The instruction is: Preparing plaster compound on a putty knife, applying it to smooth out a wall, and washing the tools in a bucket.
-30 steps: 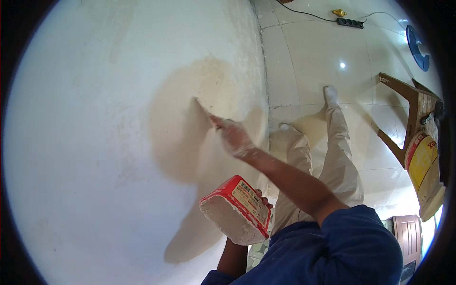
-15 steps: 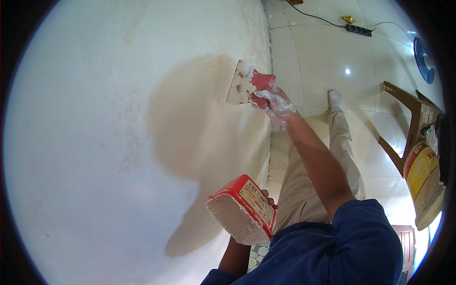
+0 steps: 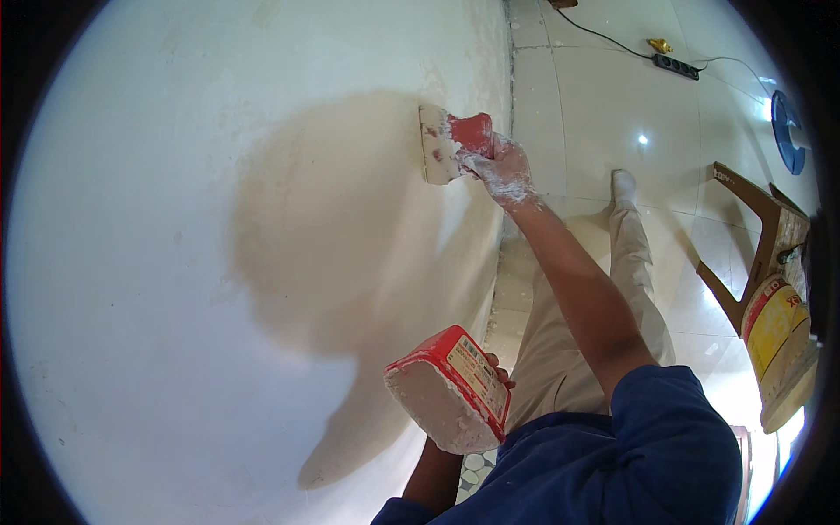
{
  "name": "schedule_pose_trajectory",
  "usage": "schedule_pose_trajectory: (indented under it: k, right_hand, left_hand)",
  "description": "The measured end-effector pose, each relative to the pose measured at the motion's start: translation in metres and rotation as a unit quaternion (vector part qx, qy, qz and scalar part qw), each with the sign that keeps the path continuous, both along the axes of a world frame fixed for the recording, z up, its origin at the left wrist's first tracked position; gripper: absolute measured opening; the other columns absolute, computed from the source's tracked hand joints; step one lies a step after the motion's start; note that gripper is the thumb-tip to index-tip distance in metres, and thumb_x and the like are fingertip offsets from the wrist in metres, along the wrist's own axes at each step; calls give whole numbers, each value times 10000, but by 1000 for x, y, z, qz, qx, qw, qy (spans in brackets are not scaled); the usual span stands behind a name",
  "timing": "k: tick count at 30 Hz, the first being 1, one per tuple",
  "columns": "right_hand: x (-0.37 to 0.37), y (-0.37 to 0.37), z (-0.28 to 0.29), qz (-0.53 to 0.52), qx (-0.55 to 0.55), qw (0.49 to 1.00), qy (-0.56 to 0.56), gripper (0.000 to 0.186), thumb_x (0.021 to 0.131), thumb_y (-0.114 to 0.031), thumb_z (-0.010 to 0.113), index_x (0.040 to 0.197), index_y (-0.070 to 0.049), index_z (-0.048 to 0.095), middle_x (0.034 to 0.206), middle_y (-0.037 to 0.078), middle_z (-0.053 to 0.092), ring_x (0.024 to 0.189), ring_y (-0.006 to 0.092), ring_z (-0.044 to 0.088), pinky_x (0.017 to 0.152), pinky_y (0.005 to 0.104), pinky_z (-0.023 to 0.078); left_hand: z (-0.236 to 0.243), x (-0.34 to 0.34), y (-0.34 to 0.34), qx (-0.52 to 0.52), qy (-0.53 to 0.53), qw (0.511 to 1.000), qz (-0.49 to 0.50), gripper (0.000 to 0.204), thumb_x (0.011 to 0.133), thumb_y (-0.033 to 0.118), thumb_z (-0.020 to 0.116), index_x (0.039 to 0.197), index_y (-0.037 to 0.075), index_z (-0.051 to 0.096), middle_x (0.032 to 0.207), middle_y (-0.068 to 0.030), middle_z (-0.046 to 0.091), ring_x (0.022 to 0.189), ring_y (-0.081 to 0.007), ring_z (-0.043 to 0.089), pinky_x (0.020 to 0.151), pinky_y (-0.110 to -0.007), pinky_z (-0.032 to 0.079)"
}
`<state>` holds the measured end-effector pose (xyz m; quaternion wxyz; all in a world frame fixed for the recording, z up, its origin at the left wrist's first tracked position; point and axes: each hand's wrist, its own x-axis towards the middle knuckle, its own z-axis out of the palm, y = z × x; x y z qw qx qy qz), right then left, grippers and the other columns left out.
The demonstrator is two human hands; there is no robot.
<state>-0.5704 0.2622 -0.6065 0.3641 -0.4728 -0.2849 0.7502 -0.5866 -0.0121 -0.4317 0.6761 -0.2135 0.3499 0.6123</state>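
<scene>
Now R hand [image 3: 506, 172], gripping red-handled scraper [image 3: 455, 144], has shifted farther over wall [image 3: 157, 262]; blade [image 3: 435, 149] thus prob. meets it. L hand [image 3: 501, 372], holding red tub [image 3: 474, 372], approx. unmoved.

Broad soft shadow [image 3: 332, 210] on wall [image 3: 131, 262], glare [image 3: 643, 140] on floor [image 3: 612, 96], edges dark

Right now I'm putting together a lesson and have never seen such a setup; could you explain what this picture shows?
There's no machine: these are a person's bare hands, seen from above by a wide fisheye camera worn on the head, so straight edges bend. The left hand holds a red tub with pale material inside. The right hand grips a red-handled scraper at the pale wall. On the tiled floor lie a black power strip and a small gold-coloured object.
</scene>
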Motion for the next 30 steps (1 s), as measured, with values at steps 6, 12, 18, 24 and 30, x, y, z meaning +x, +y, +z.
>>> schedule_pose_trajectory:
  k: [6,12,18,24,30]
  right_hand:
    - [-4,5,-7,12,1,992,-124,286,695,-246,738,883,-46,657,737,71,666,677,169,618,658,320,472]
    - [-19,-2,-6,-46,114,953,-278,347,664,-250,786,881,-16,649,715,66,658,651,118,611,616,293,481]
    - [-25,-11,-13,-90,-52,978,184,243,789,-119,661,1014,-42,613,930,33,654,791,129,613,711,269,488]
    - [5,-8,-25,-88,-41,985,141,275,844,-98,594,1111,-30,589,967,11,631,836,76,571,752,230,466]
    - [-34,5,-18,-136,240,960,-45,353,858,-75,492,1207,-28,520,1106,141,617,981,229,611,854,283,455]
  left_hand:
    - [1,1,1,0,5,1000,-1,550,808,350,641,1218,23,477,1104,-131,536,1043,-309,540,962,-454,414]
    - [-1,-6,-4,-3,13,1000,-13,536,811,358,632,1208,26,490,1088,-127,543,1029,-309,546,952,-450,415]
    - [-3,-8,-13,-21,9,1000,-16,537,813,367,627,1204,25,490,1082,-123,543,1026,-306,547,953,-452,411]
    - [-1,-6,-16,-24,3,1000,-9,527,827,370,608,1205,23,485,1084,-120,543,1021,-299,549,948,-454,411]
    - [-2,3,-9,-18,13,1000,-19,518,833,366,602,1206,27,483,1092,-122,544,1021,-294,549,946,-451,414]
